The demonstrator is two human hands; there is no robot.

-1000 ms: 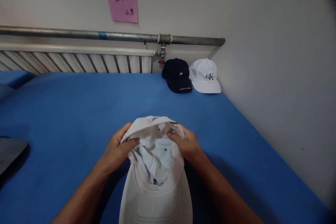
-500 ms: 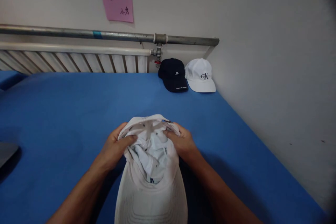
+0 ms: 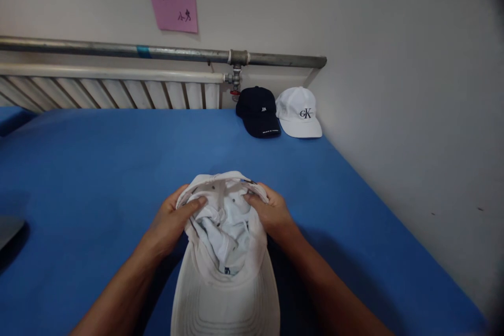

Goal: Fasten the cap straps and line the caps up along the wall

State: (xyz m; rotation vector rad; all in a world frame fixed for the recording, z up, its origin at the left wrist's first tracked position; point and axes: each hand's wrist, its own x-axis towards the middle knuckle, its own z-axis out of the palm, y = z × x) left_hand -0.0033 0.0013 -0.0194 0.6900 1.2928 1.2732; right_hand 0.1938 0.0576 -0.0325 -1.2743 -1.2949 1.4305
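Pale cap (image 3: 225,294): nearest, between both hands, hollow facing the wearer, brim toward them; whether it touches the desk (image 3: 98,178) cannot be told.
Left hand (image 3: 171,219): grip clasps the left rim, thumb inside the hollow.
Right hand (image 3: 274,215): grip clasps the right rim, thumb likewise inside.
Handling: seems partway; the rim is spread, yet the inside looks creased and the cap is not set down.
Grey thing (image 3: 10,230): cut off at left, well apart from the hands.
Room: widest leftward and ahead; the right narrows along the wall (image 3: 417,115).
Dark cap (image 3: 255,107): far right corner, upright, brim forward.
White cap (image 3: 297,107): just beside it, near the wall; both look settled.
Far edge: radiator (image 3: 153,95) and pipe (image 3: 181,54) bound it.
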